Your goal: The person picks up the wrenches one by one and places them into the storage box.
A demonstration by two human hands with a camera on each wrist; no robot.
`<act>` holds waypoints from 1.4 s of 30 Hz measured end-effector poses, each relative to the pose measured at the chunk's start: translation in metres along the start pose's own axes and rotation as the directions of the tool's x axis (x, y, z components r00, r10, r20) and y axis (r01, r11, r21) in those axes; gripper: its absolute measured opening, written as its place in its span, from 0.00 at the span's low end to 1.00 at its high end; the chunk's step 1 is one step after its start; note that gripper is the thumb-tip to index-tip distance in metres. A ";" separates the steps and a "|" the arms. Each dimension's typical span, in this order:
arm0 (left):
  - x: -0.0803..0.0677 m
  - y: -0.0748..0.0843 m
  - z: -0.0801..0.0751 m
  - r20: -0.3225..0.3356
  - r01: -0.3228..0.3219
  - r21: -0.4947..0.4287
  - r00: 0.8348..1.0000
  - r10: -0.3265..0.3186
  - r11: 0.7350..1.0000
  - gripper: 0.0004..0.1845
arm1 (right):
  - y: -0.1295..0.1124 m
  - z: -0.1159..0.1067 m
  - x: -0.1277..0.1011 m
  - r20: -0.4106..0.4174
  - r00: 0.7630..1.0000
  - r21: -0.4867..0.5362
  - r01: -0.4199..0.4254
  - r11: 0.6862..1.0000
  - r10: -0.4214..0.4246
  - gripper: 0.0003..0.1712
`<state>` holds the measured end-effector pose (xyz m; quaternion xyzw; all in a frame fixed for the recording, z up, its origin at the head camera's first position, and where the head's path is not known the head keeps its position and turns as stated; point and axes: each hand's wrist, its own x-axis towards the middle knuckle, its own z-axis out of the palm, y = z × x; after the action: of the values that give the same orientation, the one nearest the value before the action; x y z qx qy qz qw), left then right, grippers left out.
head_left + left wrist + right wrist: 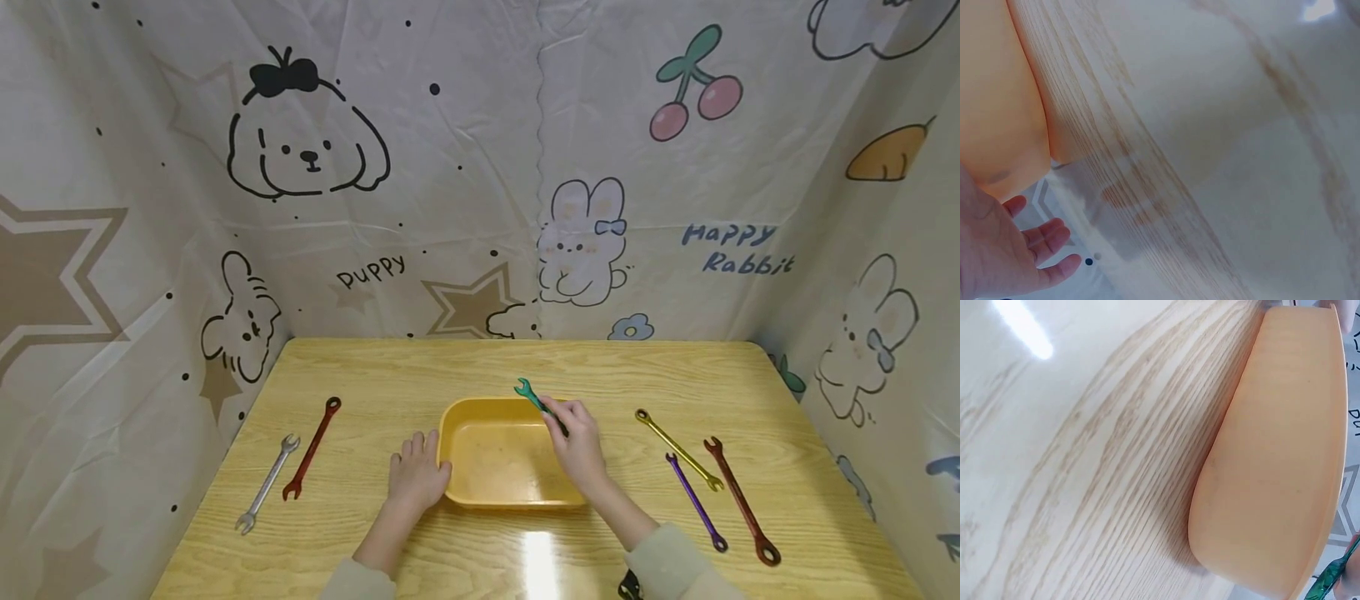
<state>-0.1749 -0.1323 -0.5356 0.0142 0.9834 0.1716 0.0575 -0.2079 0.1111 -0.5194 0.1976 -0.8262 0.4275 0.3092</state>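
Green wrench (pixel 534 400), pinched in the fingers of the right hand (pixel 579 446), is above the far right part of the yellow tray (pixel 495 462); the left hand (pixel 417 477), fingers loosely extended, lies against the tray's left side; right of the tray are a gold wrench (pixel 678 450), a purple wrench (pixel 695 500), then a copper wrench (pixel 738 495); left of it, a red wrench (pixel 312 448), then a silver wrench (pixel 268 483); beyond it hangs printed cloth (pixel 465 200).

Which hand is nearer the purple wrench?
Right. The right hand is left of the purple wrench, holding a green wrench; the left hand is farther left, at the left side of the tray.
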 end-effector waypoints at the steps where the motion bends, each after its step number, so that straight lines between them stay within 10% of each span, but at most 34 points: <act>1: 0.000 0.000 0.000 0.000 0.000 -0.001 1.000 0.000 1.000 0.29 | 0.000 0.002 0.000 0.001 1.000 -0.002 0.009 1.000 -0.009 0.16; 42: 0.002 0.001 0.001 0.004 0.015 0.021 1.000 -0.015 1.000 0.29 | -0.007 0.036 -0.022 0.264 0.963 -0.086 -0.023 0.996 0.045 0.15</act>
<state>-0.1771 -0.1309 -0.5359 0.0080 0.9851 0.1608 0.0605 -0.2005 0.0789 -0.5464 0.2261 -0.8804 0.3679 0.1960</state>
